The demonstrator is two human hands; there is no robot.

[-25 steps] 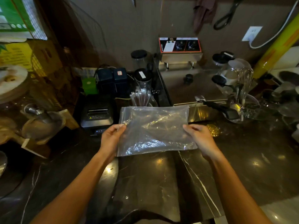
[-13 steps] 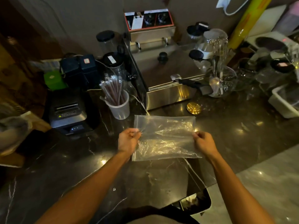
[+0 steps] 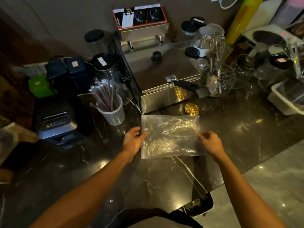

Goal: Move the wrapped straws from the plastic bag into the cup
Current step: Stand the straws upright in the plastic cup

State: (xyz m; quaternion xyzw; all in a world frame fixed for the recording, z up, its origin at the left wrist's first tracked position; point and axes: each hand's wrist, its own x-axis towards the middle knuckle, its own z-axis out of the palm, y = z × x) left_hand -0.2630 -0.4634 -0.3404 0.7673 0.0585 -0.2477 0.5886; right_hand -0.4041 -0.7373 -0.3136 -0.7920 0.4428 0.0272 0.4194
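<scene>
A clear plastic bag [image 3: 171, 137] is stretched flat between my hands just above the dark marble counter; I see no straws inside it. My left hand [image 3: 133, 141] pinches its left edge and my right hand [image 3: 210, 142] pinches its right edge. A white plastic cup [image 3: 113, 112] stands to the upper left of the bag. Several wrapped dark straws [image 3: 105, 94] stick up out of the cup, leaning left.
A steel fryer [image 3: 158, 69] sits behind the bag, a gold disc [image 3: 191, 109] at its front. A black receipt printer [image 3: 57, 119] stands left of the cup. Glass jars and a whisk [image 3: 217, 51] crowd the right. A bin [image 3: 199, 205] shows below the counter edge.
The view has tilted down and to the right. Both hands have lowered the bag toward the counter, away from the cup, and it stays stretched between them.
</scene>
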